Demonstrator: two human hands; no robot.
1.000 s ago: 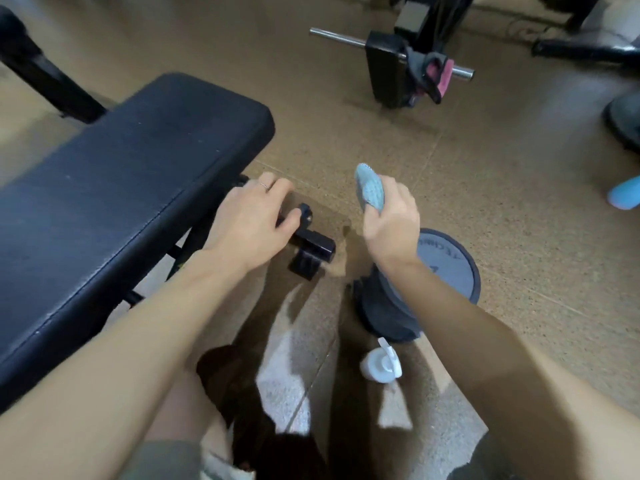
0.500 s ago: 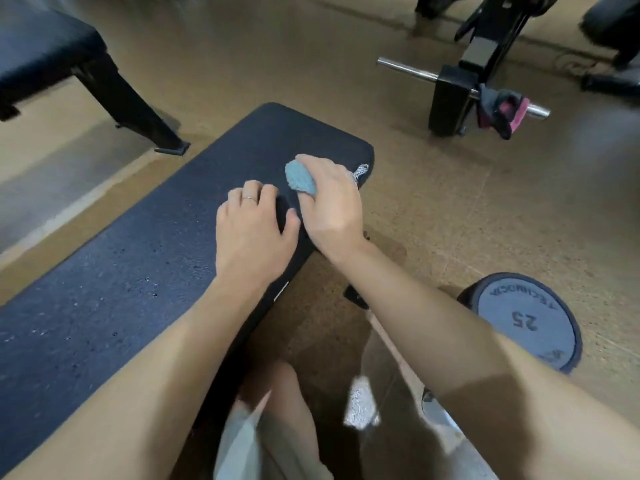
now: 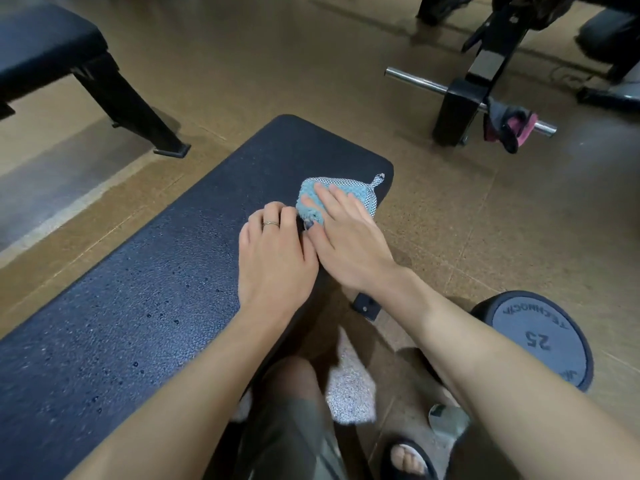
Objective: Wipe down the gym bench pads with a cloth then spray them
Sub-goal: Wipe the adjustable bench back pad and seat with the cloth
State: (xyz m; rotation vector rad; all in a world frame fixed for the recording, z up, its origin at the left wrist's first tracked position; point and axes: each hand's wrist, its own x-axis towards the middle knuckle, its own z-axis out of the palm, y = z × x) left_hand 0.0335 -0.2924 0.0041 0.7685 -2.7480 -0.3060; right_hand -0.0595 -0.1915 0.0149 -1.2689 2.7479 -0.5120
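A black padded gym bench pad (image 3: 156, 289) runs from lower left to the centre, with small droplets on its surface. A light blue cloth (image 3: 311, 199) with a checked edge and a hanging loop lies flat near the pad's far right end. My right hand (image 3: 346, 240) presses on the cloth with straight fingers. My left hand (image 3: 277, 258) rests on the pad just left of it, fingertips curled at the cloth's near edge. A pale spray bottle (image 3: 446, 419) shows partly on the floor under my right forearm.
A grey 25 weight plate (image 3: 540, 337) stands on the floor at right. Farther back a black stand (image 3: 460, 109) carries a chrome bar with a dark and pink glove hanging on it. Another black bench (image 3: 45, 46) is at the upper left. My sandalled foot (image 3: 405, 459) is below.
My right hand brought the cloth from above the floor onto the bench pad and flattened it. My left hand moved from the bench frame onto the pad beside the cloth.
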